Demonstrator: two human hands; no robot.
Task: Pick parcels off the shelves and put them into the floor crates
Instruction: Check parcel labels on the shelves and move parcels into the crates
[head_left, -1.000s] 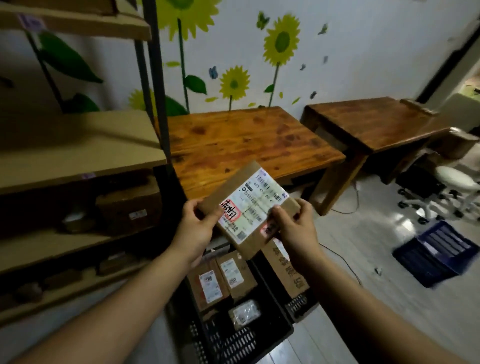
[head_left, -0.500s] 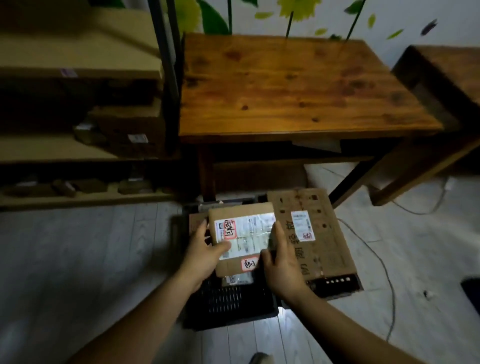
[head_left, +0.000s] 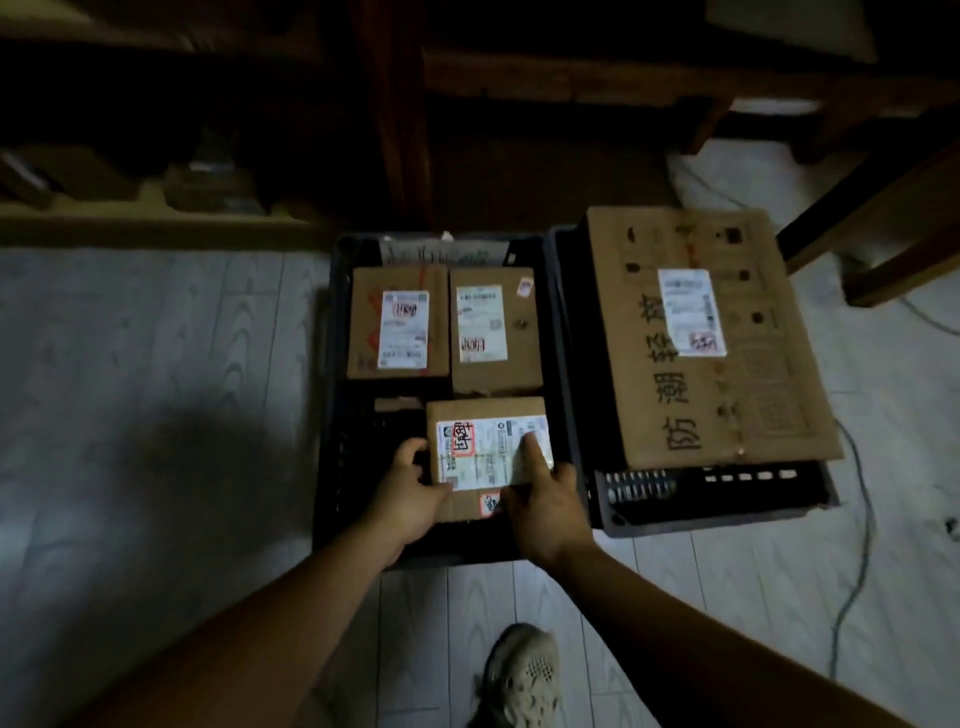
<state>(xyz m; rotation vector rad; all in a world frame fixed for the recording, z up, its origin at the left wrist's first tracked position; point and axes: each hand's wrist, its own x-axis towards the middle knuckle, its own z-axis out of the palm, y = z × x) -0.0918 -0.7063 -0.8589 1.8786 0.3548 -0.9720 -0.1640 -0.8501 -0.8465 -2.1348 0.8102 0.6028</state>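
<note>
Brown cardboard fills the grip: we see a flat parcel (head_left: 491, 441) with a white label and a red stamp, held low in the near right part of a black crate (head_left: 332, 405) on the floor. The left hand (head_left: 410, 493) curls its fingers about the parcel's left edge. The right hand (head_left: 545, 512) grips the near right corner, with its forefinger (head_left: 530, 449) laid straight along the label. Both hands are closed on the parcel. Whether its underside already rests on the crate bottom we cannot tell (the box itself hides that).

Just beyond the grip, in the same crate, a far left parcel (head_left: 397, 322) and a far right parcel (head_left: 493, 332) lie flat side by side, labels up. To the right of the grip a second crate (head_left: 717, 493) stands against the first. A large carton (head_left: 701, 364) printed with black characters lies across its top and leaves only the near strip bare. A cable (head_left: 857, 519) trails over the pale plank floor (head_left: 156, 364) beyond that crate. Nearer us than the hands, a perforated shoe (head_left: 524, 675) stands on the planks. Far past the grip we make out only a dim low shelf (head_left: 156, 223) and dark wooden legs.
</note>
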